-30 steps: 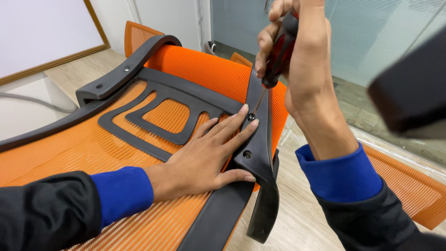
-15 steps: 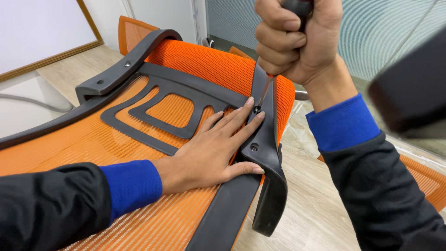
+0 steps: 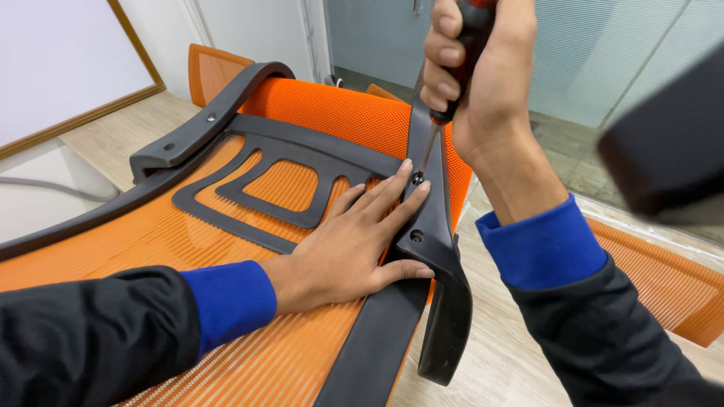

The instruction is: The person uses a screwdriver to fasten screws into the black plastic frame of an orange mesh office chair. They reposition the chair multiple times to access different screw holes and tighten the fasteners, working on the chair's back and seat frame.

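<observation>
While my left hand (image 3: 343, 252) lies flat and open, bracing the black armrest bracket (image 3: 434, 249), my right hand (image 3: 479, 71) grips the screwdriver (image 3: 452, 90) fist-tight; I'd keep it square on the screw (image 3: 416, 179).

We log: our left hand (image 3: 343, 249) flat on the orange mesh chair back (image 3: 317, 113), fingertips beside a screw (image 3: 415, 179) in the black armrest bracket (image 3: 434, 249). Our right hand (image 3: 479, 75), upper right, grips a screwdriver (image 3: 452, 83), tip on that screw. Far left: whiteboard (image 3: 60, 60).
</observation>
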